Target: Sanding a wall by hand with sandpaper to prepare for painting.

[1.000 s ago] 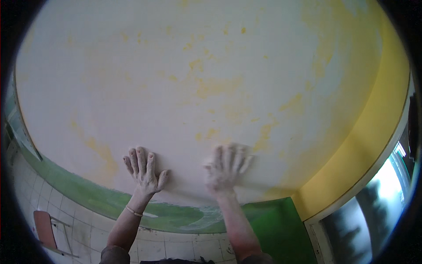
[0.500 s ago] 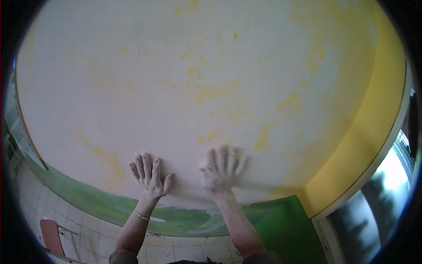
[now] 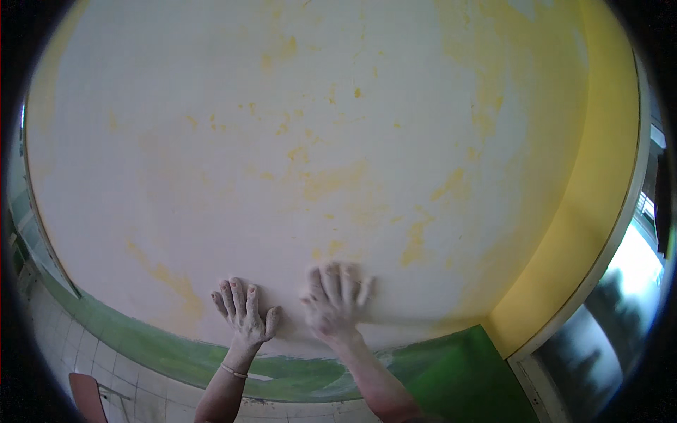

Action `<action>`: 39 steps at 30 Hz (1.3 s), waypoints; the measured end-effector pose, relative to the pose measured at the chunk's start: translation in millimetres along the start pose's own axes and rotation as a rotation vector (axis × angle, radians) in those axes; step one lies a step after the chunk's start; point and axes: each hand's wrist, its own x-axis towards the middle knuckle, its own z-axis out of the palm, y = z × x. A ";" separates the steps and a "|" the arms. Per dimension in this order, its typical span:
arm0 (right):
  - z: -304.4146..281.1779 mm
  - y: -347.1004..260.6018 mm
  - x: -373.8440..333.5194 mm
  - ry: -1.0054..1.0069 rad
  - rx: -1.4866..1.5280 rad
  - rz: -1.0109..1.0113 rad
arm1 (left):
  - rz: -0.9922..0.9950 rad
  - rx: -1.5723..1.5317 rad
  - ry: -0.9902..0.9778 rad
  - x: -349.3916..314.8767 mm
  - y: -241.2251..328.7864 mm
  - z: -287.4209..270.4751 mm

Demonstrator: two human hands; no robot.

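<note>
Both my hands rest on a white wall (image 3: 176, 233) that is marked with yellow patches, low down near its green lower band (image 3: 176, 345). My left hand (image 3: 243, 310), powdery white and wearing a thin pale band at the wrist, lies with its fingers spread and thumb pointing right. A short gap to the right, my right hand (image 3: 335, 303) is also coated in white dust, its fingers fanned upward and slightly blurred. No tool shows in either hand; what may be under the right palm is hidden.
A yellow side wall (image 3: 599, 141) meets the white one at the right, with a bright opening (image 3: 635, 264) beyond it. Below is a pale tiled floor (image 3: 151, 395). A chair with a reddish-brown panel (image 3: 87, 396) stands at the lower left.
The whole view has shifted, so the wall marks and both hands appear lower. My hands are closer together than before, both still against the wall with fingers spread.
</note>
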 end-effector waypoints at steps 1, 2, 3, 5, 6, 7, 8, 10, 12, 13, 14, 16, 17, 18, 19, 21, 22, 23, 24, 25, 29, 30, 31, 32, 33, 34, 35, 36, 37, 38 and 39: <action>-0.6 17.0 -14.3 0.015 -0.017 0.023 | 0.003 0.008 -0.011 -1.5 -1.1 -2.3; -4.1 33.8 -21.4 0.031 -0.037 0.047 | 0.001 0.012 -0.009 -3.1 -0.3 -3.7; -10.7 47.5 -14.1 0.028 -0.005 0.169 | -0.003 0.015 -0.004 -3.4 0.5 -2.9; -26.4 58.8 30.8 0.065 0.034 0.422 | 0.000 0.009 0.002 -4.5 0.2 -1.7; -33.8 63.2 62.1 0.108 0.044 0.554 | -0.005 0.023 0.008 -4.9 0.7 -2.2; -38.3 59.1 85.4 0.107 0.039 0.562 | -0.010 0.038 0.011 -6.2 0.6 -3.1; -39.2 46.6 107.1 0.138 0.045 0.512 | -0.003 0.033 0.006 -6.9 -0.3 -4.3; -43.6 14.7 121.3 0.098 0.055 0.360 | -0.023 0.035 0.002 -3.4 2.0 -4.3; -29.3 -24.9 99.8 0.010 0.087 0.129 | -0.014 0.022 -0.004 -4.5 -2.0 -2.4; -15.4 -34.5 75.0 -0.001 0.106 -0.001 | -0.010 0.020 -0.007 -6.3 -3.7 -3.5; -6.7 -29.9 51.3 -0.004 0.100 0.006 | 0.000 0.014 -0.006 -5.9 -5.6 -5.1; 1.8 -15.3 16.3 0.021 0.167 -0.113 | 0.008 0.029 -0.026 -3.7 -4.1 -5.6; -3.9 -5.4 16.6 0.020 0.162 -0.113 | 0.009 0.049 -0.041 -3.2 -4.6 -3.4; -11.3 6.7 19.2 -0.037 0.129 0.037 | 0.009 0.044 -0.040 -3.7 -3.3 -2.3; -17.2 15.7 28.4 -0.088 0.095 0.189 | 0.004 0.054 -0.017 -1.7 0.7 -0.2; -32.4 17.1 86.9 -0.022 0.083 0.376 | 0.011 0.067 -0.010 -2.4 -0.6 -4.1; -42.1 13.7 113.0 -0.020 0.073 0.386 | 0.010 0.055 0.011 -0.8 -0.2 -3.8; -47.5 3.0 135.1 0.004 0.091 0.394 | 0.006 0.049 0.028 -2.2 -2.6 -4.0; -48.8 -4.5 145.7 0.026 0.106 0.395 | 0.008 0.042 0.024 -2.0 -1.8 -3.9; -40.2 -13.5 141.0 0.021 0.106 0.398 | 0.005 0.041 0.019 -2.6 -2.7 -3.7; -15.1 -23.6 62.5 -0.042 0.171 0.013 | 0.046 0.015 0.024 -1.1 -4.2 -3.9; -8.6 -16.0 45.3 -0.022 0.173 -0.040 | 0.045 0.017 0.022 -2.4 -4.6 -4.9; -5.9 3.9 35.1 0.017 0.126 -0.011 | 0.038 0.013 0.010 -3.5 -4.7 -5.8; -7.3 26.9 30.3 0.061 0.081 0.015 | 0.030 0.014 0.002 -2.5 -5.6 -4.7; -15.9 43.6 42.7 0.044 0.068 0.131 | 0.025 0.028 0.004 -1.0 -5.9 -3.0; -29.0 53.0 66.9 0.021 0.047 0.255 | 0.014 0.031 0.021 0.5 -3.2 -2.0; -44.9 53.4 102.3 0.021 0.035 0.356 | 0.004 0.030 0.033 -0.8 -1.5 -4.1; -58.2 52.2 133.3 0.023 0.028 0.456 | 0.006 0.035 0.026 -1.7 -3.5 -5.8; -65.0 44.5 147.7 0.022 0.028 0.459 | 0.003 0.036 0.033 -1.6 -4.2 -5.7; -68.1 31.9 159.7 0.015 0.029 0.366 | 0.000 0.032 0.039 -1.4 -3.2 -5.8; -63.4 17.4 166.0 0.008 0.042 0.269 | 0.000 0.039 0.033 -1.8 -4.2 -5.5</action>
